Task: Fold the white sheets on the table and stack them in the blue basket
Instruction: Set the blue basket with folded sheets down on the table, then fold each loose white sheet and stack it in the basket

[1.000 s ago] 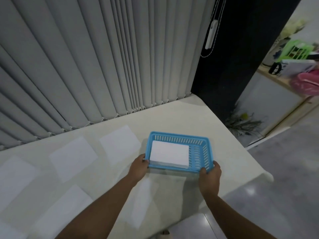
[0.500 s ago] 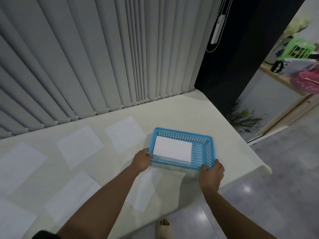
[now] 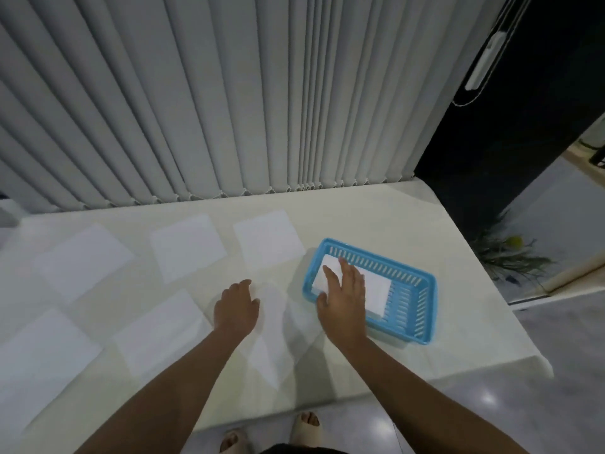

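Cream table (image 3: pixel 376 221) — grey vertical blinds (image 3: pixel 229 93) behind, glossy floor (image 3: pixel 540 404).

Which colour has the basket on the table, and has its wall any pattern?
The basket is light blue, its walls pierced by vertical slots; the head view shows it.

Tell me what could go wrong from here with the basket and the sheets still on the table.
The blue basket sits close to the table's front right edge, so a push from the right hand hovering over the folded stack could slide it off. The nearest sheet, by the left hand, hangs near the front edge and may slip. White sheets on a pale table are easy to miss.
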